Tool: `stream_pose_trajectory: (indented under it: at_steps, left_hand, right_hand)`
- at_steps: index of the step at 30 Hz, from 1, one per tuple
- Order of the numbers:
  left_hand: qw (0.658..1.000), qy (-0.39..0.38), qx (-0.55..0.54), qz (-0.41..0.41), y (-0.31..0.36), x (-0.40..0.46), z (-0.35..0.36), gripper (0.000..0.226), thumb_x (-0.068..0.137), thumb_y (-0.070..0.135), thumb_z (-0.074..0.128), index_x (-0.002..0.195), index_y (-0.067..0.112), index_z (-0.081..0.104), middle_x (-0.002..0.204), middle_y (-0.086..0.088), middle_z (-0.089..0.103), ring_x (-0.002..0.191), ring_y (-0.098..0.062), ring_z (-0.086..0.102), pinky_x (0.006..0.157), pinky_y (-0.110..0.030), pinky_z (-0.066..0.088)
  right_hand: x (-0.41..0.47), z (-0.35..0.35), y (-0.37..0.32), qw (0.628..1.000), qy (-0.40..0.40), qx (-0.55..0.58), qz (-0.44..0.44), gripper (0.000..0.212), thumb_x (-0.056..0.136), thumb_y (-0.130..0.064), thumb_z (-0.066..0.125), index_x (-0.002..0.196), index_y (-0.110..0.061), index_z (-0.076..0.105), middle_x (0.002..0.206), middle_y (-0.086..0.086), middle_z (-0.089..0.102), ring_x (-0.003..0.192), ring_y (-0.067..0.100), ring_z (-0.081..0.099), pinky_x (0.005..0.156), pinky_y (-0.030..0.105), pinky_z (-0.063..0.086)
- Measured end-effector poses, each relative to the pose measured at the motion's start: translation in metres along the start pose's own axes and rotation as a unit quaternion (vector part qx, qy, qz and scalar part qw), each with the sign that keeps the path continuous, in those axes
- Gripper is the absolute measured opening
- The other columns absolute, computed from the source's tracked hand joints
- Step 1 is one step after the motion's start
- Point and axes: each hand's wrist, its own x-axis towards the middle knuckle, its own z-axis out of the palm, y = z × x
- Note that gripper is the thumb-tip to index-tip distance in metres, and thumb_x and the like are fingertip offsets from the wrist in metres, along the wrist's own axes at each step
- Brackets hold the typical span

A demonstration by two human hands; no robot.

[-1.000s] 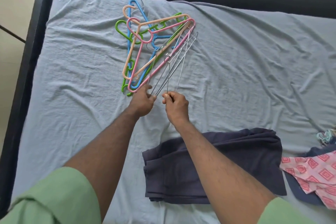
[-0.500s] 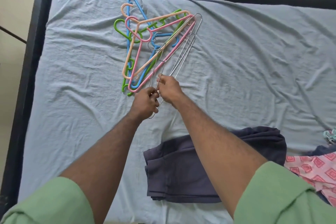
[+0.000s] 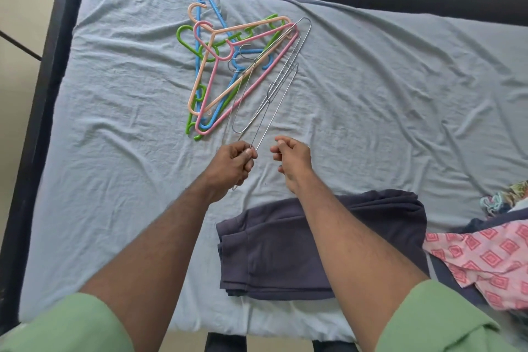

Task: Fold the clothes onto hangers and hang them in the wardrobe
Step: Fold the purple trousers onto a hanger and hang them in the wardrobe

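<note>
Over mid bed: left hand point(image 3: 233, 161) now alone pinches wire hanger point(image 3: 274, 106), pulled free of pile point(image 3: 228, 66). Right hand point(image 3: 291, 156) let go, loosely curled, holding nothing. Shorts point(image 3: 314, 246) next.

left arm: bare forearm reaching forward, green sleeve at the upper arm | left hand point(image 3: 232, 164): fingers curled, thumb and fingers pinching thin wire | right arm: bare forearm extended alongside, green sleeve | right hand point(image 3: 292, 158): just beside the left, fingers loosely curled, nothing visibly held
</note>
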Motion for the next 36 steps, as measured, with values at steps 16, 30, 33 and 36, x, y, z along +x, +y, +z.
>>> stream_pose_trajectory:
  at_steps: [16, 30, 33, 36]
  left_hand:
    - [0.992, 0.034, -0.078, -0.098, -0.034, -0.067, -0.003, 0.015, 0.106, 0.017, 0.047, 0.116, 0.018, 0.058, 0.075, -0.006, 0.062, 0.055, -0.017, 0.054, 0.054, -0.028, 0.044]
    - [0.963, 0.231, -0.132, -0.038, -0.085, -0.104, -0.094, 0.02, 0.106, 0.025, 0.05, 0.097, 0.017, 0.067, 0.055, 0.002, 0.033, 0.041, -0.007, 0.024, 0.04, -0.018, 0.02]
    - [0.964, 0.213, -0.15, -0.044, -0.102, -0.115, -0.098, 0.02, 0.106, 0.024, 0.051, 0.098, 0.017, 0.068, 0.055, 0.002, 0.038, 0.041, -0.007, 0.028, 0.04, -0.017, 0.024]
    - [0.964, 0.196, -0.177, -0.043, -0.114, -0.122, -0.093, 0.016, 0.105, 0.015, 0.053, 0.101, 0.016, 0.069, 0.055, 0.002, 0.04, 0.04, -0.007, 0.03, 0.04, -0.017, 0.026]
  right_hand:
    - [-0.063, 0.02, 0.062, 0.995, -0.094, -0.029, 0.013, 0.018, 0.101, -0.004, 0.048, 0.095, -0.018, 0.058, 0.07, 0.005, 0.057, 0.044, 0.009, 0.039, 0.038, 0.019, 0.028]
    - [-0.084, 0.01, 0.093, 0.701, -0.278, -0.627, -0.195, 0.105, 0.07, -0.043, 0.084, 0.157, -0.032, 0.026, 0.169, -0.006, 0.01, 0.156, 0.017, 0.004, 0.123, 0.059, 0.004]
    - [-0.085, 0.015, 0.098, 0.606, -0.287, -0.714, -0.2, 0.118, 0.062, -0.049, 0.089, 0.157, -0.027, 0.023, 0.168, -0.002, 0.0, 0.155, 0.024, -0.002, 0.119, 0.066, 0.001]
    - [-0.09, 0.024, 0.102, 0.544, -0.281, -0.756, -0.231, 0.1, 0.063, -0.051, 0.088, 0.145, -0.024, 0.039, 0.145, 0.003, 0.037, 0.14, 0.029, 0.033, 0.113, 0.061, 0.021]
